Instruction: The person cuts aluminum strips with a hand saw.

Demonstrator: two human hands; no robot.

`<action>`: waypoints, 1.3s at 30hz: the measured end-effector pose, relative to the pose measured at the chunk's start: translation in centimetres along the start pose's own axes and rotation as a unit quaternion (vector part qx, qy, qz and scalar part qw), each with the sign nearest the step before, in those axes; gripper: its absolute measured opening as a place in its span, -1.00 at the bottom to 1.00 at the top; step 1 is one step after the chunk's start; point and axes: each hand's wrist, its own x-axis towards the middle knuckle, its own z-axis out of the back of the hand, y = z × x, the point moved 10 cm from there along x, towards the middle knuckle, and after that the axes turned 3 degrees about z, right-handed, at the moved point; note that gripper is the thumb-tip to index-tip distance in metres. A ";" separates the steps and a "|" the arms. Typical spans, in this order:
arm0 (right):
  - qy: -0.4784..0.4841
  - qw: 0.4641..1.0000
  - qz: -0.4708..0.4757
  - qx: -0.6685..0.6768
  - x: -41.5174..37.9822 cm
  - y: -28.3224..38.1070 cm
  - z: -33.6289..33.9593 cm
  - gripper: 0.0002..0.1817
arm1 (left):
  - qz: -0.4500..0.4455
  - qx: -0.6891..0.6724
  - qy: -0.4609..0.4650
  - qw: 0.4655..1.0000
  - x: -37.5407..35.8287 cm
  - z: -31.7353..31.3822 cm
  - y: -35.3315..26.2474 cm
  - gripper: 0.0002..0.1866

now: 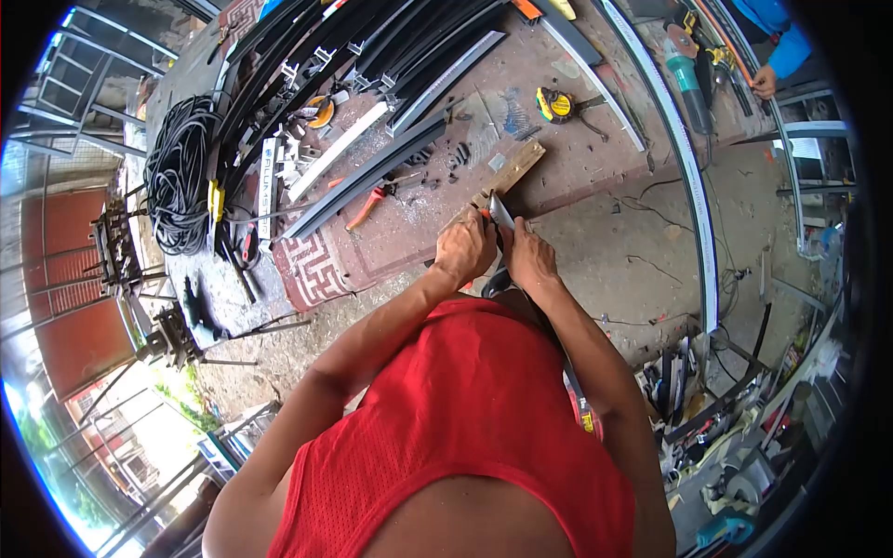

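Fingers of the left hand are curling round an orange item; those of the right hand are gripping a silver piece near the wood block on the worktop.

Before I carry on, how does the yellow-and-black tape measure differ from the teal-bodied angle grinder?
The yellow-and-black tape measure is compact and rounded, while the teal-bodied angle grinder is long and narrow. The tape measure lies left of the long, curved, pale-faced strip; the grinder lies right of it. The grinder carries an orange-brown disc at its head; the tape measure has none. Both rest on the worktable, out of the hands.
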 end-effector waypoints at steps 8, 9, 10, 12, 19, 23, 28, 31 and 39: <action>0.010 0.999 0.033 0.030 0.4 -0.7 -0.2 -0.56 | 0.012 0.035 -0.011 0.999 -0.4 0.1 -1.2 -0.61; 0.010 0.999 0.035 0.036 0.4 -0.8 -0.3 -0.56 | 0.000 0.031 -0.022 0.999 -0.3 0.0 -1.3 -0.63; 0.011 0.998 0.037 0.043 0.4 -0.8 -0.5 -0.56 | -0.011 0.028 -0.032 0.999 -0.3 -0.1 -1.3 -0.65; 0.014 0.998 0.040 0.038 0.5 -0.9 -0.5 -0.56 | -0.028 0.025 -0.044 0.998 0.1 0.1 -1.5 -0.68; 0.018 0.999 0.037 0.022 0.5 -0.8 -0.3 -0.55 | -0.029 0.001 -0.068 0.997 -0.5 0.5 -1.2 -0.68; 0.017 0.999 0.033 0.017 0.6 -0.9 -0.3 -0.55 | -0.041 0.015 -0.061 0.997 -0.7 0.6 -1.2 -0.70; 0.009 0.999 0.033 0.018 0.6 -0.9 -0.4 -0.56 | -0.057 -0.012 -0.055 0.997 -0.5 0.8 -1.1 -0.68; 0.015 0.999 0.023 0.020 0.6 -0.9 -0.6 -0.56 | -0.053 -0.025 -0.038 0.998 -0.2 0.6 -1.2 -0.67; 0.034 0.999 0.006 0.016 0.5 -0.6 -0.5 -0.53 | -0.028 -0.018 -0.014 0.999 -0.6 0.5 -1.6 -0.66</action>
